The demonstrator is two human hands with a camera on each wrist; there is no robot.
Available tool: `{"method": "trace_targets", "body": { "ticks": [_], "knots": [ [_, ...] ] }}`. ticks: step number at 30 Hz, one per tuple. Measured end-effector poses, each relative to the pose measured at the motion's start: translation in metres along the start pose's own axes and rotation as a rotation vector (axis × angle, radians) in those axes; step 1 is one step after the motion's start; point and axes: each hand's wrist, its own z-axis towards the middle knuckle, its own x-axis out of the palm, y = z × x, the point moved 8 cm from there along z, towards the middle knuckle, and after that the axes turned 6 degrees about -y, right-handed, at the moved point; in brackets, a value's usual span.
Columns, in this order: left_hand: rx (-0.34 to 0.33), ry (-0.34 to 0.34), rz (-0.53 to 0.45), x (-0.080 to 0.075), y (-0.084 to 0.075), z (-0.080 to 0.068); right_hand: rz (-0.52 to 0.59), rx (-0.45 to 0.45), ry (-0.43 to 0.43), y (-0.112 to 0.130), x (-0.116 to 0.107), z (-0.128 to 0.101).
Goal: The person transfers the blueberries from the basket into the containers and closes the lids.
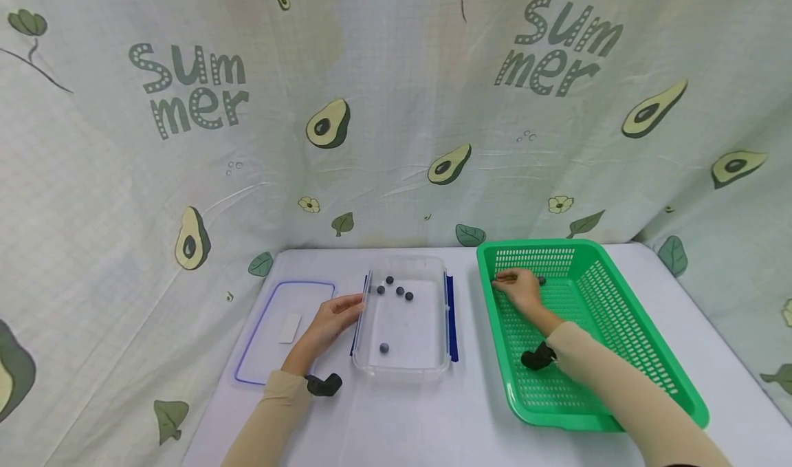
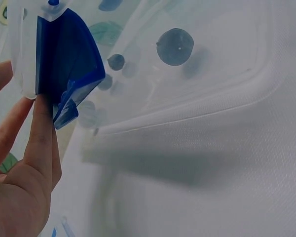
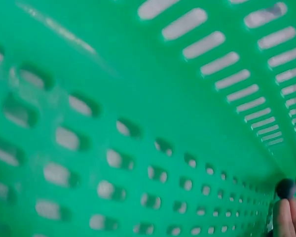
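A clear plastic container (image 1: 403,367) with blue clasps stands mid-table and holds several dark blueberries (image 1: 399,290). My left hand (image 1: 334,318) rests with straight fingers against its left side. In the left wrist view my fingertips (image 2: 42,106) touch the blue clasp (image 2: 64,59), and berries (image 2: 175,47) show through the clear wall. My right hand (image 1: 516,287) reaches into the far left corner of the green basket (image 1: 643,357), fingers curled down. In the right wrist view its fingertips (image 3: 286,217) pinch a dark blueberry (image 3: 285,188) just above the basket floor (image 3: 138,123).
The container's lid (image 1: 281,329), blue-rimmed with a white label, lies flat left of the container. A dark berry (image 1: 542,280) shows at the right edge of my right hand. An avocado-print curtain encloses the white table on three sides.
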Motion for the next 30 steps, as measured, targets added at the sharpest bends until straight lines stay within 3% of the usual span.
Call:
{"method": "trace_targets", "body": {
  "ticks": [5,12,21,30],
  "knots": [
    [0.0,0.008,0.004,0.0012,0.0003,0.0002,-0.03,-0.082,-0.071,0.008,-0.0025,-0.0052],
    [-0.001,0.0,0.024,0.0011,-0.0006,-0.0003,-0.076,-0.026,-0.096,0.0042,0.0017,-0.0033],
    [-0.001,-0.001,0.014,0.0021,-0.0004,0.0001,-0.091,-0.022,-0.139,0.0023,0.0019,-0.0028],
    [-0.001,-0.007,0.008,0.0017,-0.0014,-0.0007,-0.077,-0.016,-0.115,0.0051,-0.0006,-0.004]
  ]
}}
